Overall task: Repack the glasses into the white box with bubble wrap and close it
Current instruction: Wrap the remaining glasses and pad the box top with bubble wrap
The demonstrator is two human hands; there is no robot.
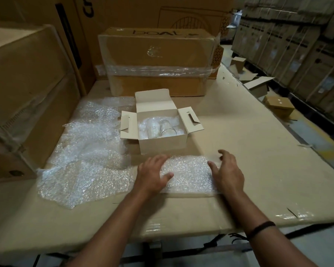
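White box (163, 145) open on the bench (258, 160), lid flap up at 12 o'clock, a clear glass (167, 129) inside on bubble padding. Just beside it at 6 o'clock, a flat bubble wrap sheet (189, 174): left hand (152, 175) pressed on its 9 o'clock end, fingers (158, 160) straight and spread; right hand (228, 172) over its 3 o'clock end, fingers arched and apart. Loose bubble wrap heap (85, 160) at the box's 9 o'clock.

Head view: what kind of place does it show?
Probably a warehouse: rows of stacked, strapped cartons on the right, large brown boxes behind a cardboard-covered table, and bubble wrap spread beside a white box.
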